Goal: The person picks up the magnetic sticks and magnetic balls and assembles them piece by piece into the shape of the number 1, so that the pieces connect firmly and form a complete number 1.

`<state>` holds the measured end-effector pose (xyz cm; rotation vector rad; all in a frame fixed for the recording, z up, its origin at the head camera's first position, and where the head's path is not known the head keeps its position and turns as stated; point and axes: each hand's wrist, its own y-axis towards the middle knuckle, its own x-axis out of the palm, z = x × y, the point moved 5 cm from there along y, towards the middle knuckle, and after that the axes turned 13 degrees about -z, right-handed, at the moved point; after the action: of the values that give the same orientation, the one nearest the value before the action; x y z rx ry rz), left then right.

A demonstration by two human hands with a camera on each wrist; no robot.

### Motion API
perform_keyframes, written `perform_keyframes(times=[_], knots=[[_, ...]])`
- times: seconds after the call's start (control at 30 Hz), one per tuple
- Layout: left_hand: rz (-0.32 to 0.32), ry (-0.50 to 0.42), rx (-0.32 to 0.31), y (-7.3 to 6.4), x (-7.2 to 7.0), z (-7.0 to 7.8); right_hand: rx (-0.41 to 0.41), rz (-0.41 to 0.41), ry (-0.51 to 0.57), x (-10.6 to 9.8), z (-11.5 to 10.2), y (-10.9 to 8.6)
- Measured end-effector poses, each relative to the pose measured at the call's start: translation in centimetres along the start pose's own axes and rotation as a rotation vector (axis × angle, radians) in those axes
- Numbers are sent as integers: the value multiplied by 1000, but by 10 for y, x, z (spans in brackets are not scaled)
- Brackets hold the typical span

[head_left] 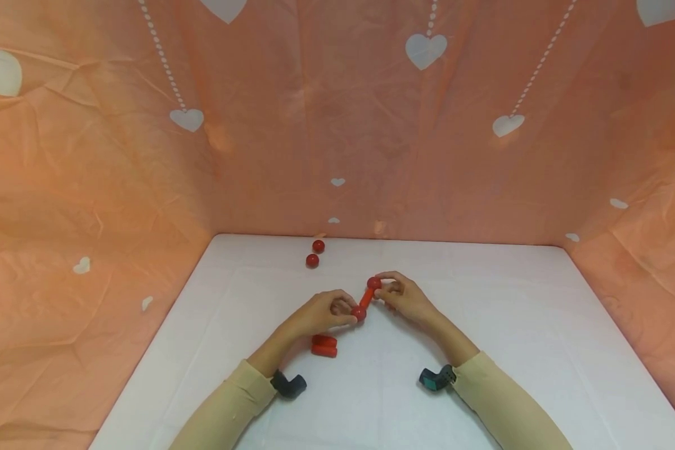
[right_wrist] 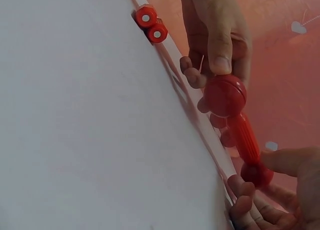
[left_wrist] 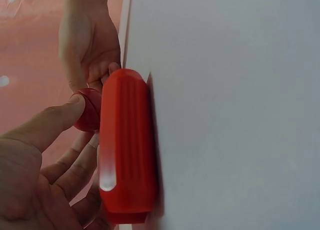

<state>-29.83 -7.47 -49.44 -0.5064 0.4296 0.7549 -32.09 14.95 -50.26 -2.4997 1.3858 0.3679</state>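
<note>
A ribbed red rod (right_wrist: 243,139) joins two red balls into a dumbbell shape, slanting between the hands. My left hand (head_left: 322,312) pinches the nearer ball (head_left: 359,313) between thumb and fingers. At the far end, my right hand (head_left: 405,297) pinches the other ball (head_left: 374,283). In the right wrist view the left thumb presses on the top of its ball (right_wrist: 225,95), and the right thumb lies by the rod's lower end. Two loose red rods (head_left: 324,346) lie side by side on the table near the left wrist; one rod (left_wrist: 127,145) looms large in the left wrist view.
Two more red balls (head_left: 315,254) sit toward the back of the white table (head_left: 484,300). Orange sheeting with white hearts (head_left: 337,125) surrounds the table at the back and sides. Each wrist wears a dark camera (head_left: 437,378).
</note>
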Motion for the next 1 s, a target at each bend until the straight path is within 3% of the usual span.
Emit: perform_keyframes(times=[0.47, 1.0], knots=[[31, -7, 14, -2, -3, -2, -47, -34, -32, 5, -4, 1], [43, 2, 33, 1, -5, -5, -162, -193, -83, 19, -9, -1]])
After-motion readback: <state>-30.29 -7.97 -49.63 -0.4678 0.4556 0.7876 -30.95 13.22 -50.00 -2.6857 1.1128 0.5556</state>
